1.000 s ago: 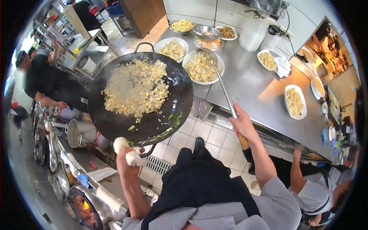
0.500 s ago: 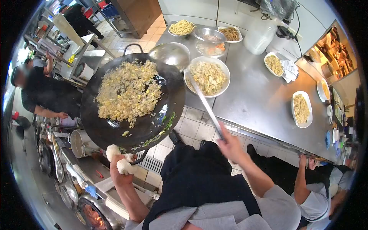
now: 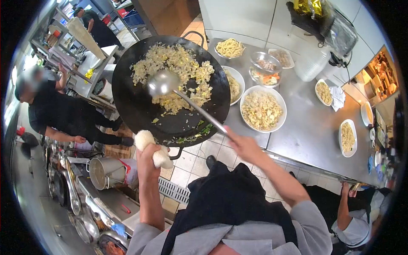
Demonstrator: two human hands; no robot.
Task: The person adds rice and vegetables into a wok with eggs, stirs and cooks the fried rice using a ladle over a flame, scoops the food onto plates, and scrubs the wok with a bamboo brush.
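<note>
My left hand (image 3: 148, 163) is closed around a bunched white cloth (image 3: 145, 138) at the near rim of a large black wok (image 3: 140, 106), close to its loop handle. Fried rice (image 3: 182, 61) with egg covers the wok's far half, and bits of green lie along the near rim. My right hand (image 3: 244, 146) grips the handle of a metal ladle (image 3: 163, 82), whose round head rests over the rice. Right of the wok stands a white bowl (image 3: 263, 129) full of fried rice. Another white bowl (image 3: 240, 78) with rice is partly hidden behind the wok's rim.
The steel counter (image 3: 304, 123) also bears a bowl of noodles (image 3: 230, 48), clear bowls of ingredients (image 3: 265, 76) and oval rice dishes (image 3: 348, 138). A co-worker (image 3: 55, 102) stands at left, another person (image 3: 352, 208) at lower right. A pot (image 3: 102, 173) sits near the wok.
The ladle has moved left from over the wok's right rim and the bowl behind it to the rice in the wok. The wok and counter appear shifted rightward in view.
</note>
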